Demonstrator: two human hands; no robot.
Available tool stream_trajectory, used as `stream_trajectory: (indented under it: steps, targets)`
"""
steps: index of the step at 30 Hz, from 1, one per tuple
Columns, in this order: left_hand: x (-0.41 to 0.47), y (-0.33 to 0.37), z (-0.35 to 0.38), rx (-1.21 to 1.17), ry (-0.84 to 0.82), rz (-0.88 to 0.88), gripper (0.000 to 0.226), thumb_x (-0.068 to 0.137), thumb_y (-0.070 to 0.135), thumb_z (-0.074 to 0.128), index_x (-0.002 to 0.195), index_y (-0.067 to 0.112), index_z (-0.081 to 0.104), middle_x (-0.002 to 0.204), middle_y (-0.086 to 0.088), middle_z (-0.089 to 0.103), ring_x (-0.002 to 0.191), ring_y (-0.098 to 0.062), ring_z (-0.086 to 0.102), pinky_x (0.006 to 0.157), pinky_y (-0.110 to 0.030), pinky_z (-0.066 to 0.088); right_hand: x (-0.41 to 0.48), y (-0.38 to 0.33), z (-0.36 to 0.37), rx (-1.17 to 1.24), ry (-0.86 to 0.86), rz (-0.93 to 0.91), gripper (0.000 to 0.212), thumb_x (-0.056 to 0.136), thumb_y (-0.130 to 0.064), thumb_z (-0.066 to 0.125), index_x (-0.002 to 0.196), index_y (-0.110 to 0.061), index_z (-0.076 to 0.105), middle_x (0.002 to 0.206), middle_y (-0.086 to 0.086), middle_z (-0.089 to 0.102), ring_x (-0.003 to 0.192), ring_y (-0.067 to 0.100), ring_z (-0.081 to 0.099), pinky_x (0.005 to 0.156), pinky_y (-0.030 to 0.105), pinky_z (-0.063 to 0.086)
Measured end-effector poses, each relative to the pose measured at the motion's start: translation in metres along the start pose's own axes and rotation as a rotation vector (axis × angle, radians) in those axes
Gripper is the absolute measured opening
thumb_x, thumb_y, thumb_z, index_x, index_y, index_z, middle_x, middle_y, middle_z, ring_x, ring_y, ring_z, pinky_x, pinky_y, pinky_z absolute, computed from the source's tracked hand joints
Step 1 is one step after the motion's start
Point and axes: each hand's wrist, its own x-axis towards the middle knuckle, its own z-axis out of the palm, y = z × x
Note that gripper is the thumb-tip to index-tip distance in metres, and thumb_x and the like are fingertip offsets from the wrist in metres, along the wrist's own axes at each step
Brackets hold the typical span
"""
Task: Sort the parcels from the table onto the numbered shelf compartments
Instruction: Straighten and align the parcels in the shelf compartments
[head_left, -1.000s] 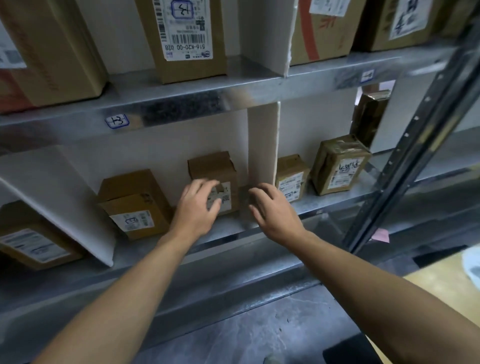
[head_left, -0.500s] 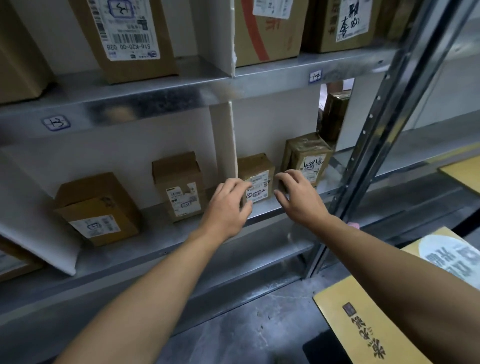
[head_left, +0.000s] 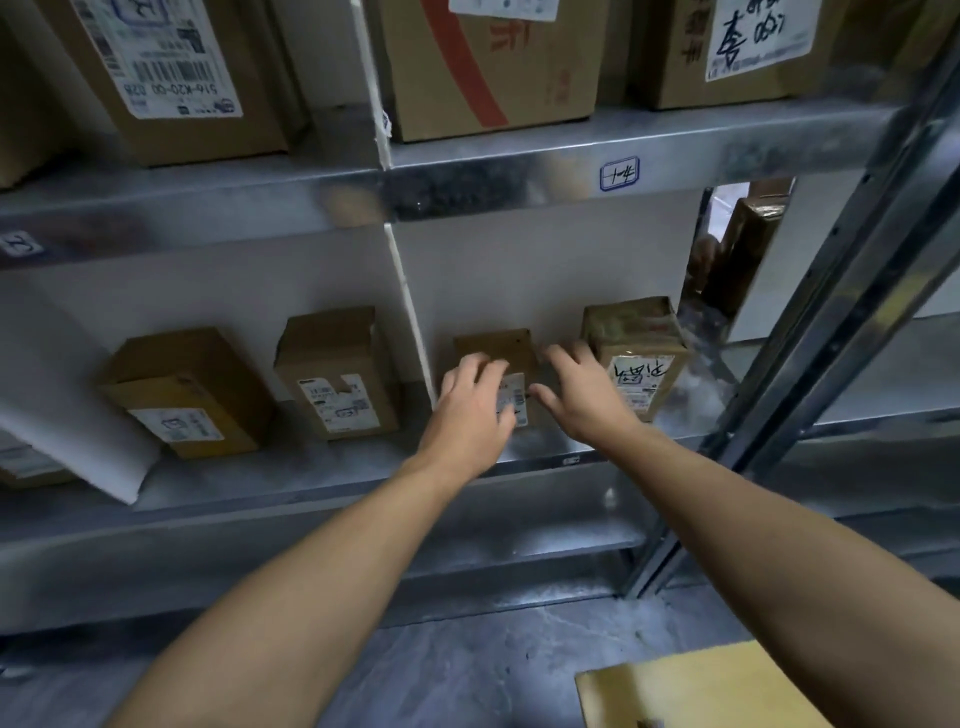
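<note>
**Both hands shifted to the small parcel in the compartment tagged 14**

One second ago the hands were at the box left of the white divider; they have since crossed it. The left hand now lies released, fingers flat over the label of the small parcel. The right hand is spread open at the parcel's right edge, gripping nothing. The parcel stands on the shelf, below the tag. Judged placed, it probably needs only squaring.

Obstacles: the divider is just beside it at 9 o'clock, a taped parcel at 3 o'clock, and the metal upright beyond. The yellow counter is at 5 o'clock.
</note>
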Motion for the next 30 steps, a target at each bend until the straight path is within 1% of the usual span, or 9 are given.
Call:
stream_trajectory:
  steps: [3,5,8,10,15,20,23,27,30]
  targets:
    - [0.011,0.002,0.003,0.054,-0.005,-0.096,0.054,0.093,0.024,0.056,0.144,0.014,0.040,0.146,-0.011,0.034,0.127,-0.031,0.038,0.111,-0.035,0.026,0.016,0.007,0.006,0.052,-0.054,-0.012,0.057,0.097,-0.025,0.063,0.150,-0.017,0.042,0.149,0.018,0.039,0.133,0.039,0.045,0.111,0.041,0.037]
    - [0.019,0.002,0.004,0.062,-0.006,-0.162,0.056,0.093,0.023,0.056,0.145,0.016,0.038,0.147,-0.012,0.033,0.127,-0.034,0.038,0.111,-0.036,0.026,0.023,0.009,0.010,0.089,-0.078,-0.036,0.057,0.097,-0.024,0.063,0.150,-0.017,0.043,0.150,0.019,0.040,0.133,0.040,0.045,0.112,0.040,0.036]
    - [0.030,0.001,0.008,0.069,-0.022,-0.247,0.056,0.093,0.022,0.056,0.146,0.018,0.038,0.148,-0.013,0.031,0.126,-0.037,0.039,0.112,-0.037,0.026,0.030,0.015,0.016,0.135,-0.078,-0.075,0.052,0.096,-0.021,0.064,0.145,-0.015,0.049,0.142,0.019,0.049,0.127,0.040,0.051,0.107,0.040,0.040]
    - [0.033,0.001,0.012,0.082,-0.036,-0.270,0.054,0.093,0.022,0.055,0.145,0.018,0.040,0.148,-0.013,0.031,0.124,-0.038,0.041,0.110,-0.037,0.028,0.032,0.019,0.017,0.161,-0.061,-0.078,0.047,0.096,-0.019,0.064,0.141,-0.013,0.053,0.136,0.020,0.054,0.122,0.041,0.054,0.102,0.040,0.043]
    - [0.039,-0.005,0.017,0.093,-0.006,-0.266,0.047,0.093,0.015,0.053,0.140,0.018,0.047,0.142,-0.014,0.039,0.118,-0.040,0.047,0.106,-0.041,0.033,0.032,0.021,0.018,0.184,-0.022,-0.080,0.042,0.096,-0.016,0.065,0.136,-0.009,0.058,0.129,0.024,0.058,0.117,0.043,0.057,0.098,0.040,0.044]
    - [0.038,-0.008,0.018,0.079,0.002,-0.255,0.046,0.092,0.014,0.054,0.138,0.016,0.050,0.141,-0.015,0.039,0.116,-0.040,0.049,0.104,-0.042,0.036,0.031,0.018,0.020,0.196,-0.001,-0.073,0.039,0.096,-0.019,0.063,0.135,-0.013,0.058,0.128,0.020,0.059,0.116,0.042,0.057,0.097,0.043,0.048]
    - [0.037,-0.005,0.016,0.075,0.002,-0.240,0.049,0.091,0.017,0.057,0.139,0.016,0.048,0.142,-0.015,0.040,0.119,-0.039,0.047,0.106,-0.041,0.033,0.026,0.014,0.016,0.143,0.003,-0.085,0.040,0.096,-0.022,0.063,0.135,-0.014,0.057,0.130,0.018,0.055,0.115,0.043,0.057,0.096,0.046,0.049]
    - [0.041,-0.006,0.006,0.058,0.083,-0.140,0.048,0.088,0.019,0.062,0.135,0.013,0.052,0.136,-0.014,0.046,0.121,-0.037,0.046,0.109,-0.043,0.033,0.017,0.007,-0.001,0.028,0.092,-0.129,0.037,0.097,-0.026,0.061,0.131,-0.013,0.059,0.132,0.017,0.054,0.118,0.043,0.054,0.093,0.048,0.050]
    - [0.044,-0.003,-0.001,0.053,0.092,-0.077,0.044,0.090,0.021,0.061,0.132,0.014,0.053,0.134,-0.012,0.047,0.121,-0.034,0.045,0.109,-0.043,0.036,0.009,0.000,-0.024,-0.058,0.194,-0.190,0.033,0.097,-0.030,0.058,0.124,-0.011,0.061,0.124,0.018,0.058,0.107,0.043,0.056,0.084,0.048,0.052]
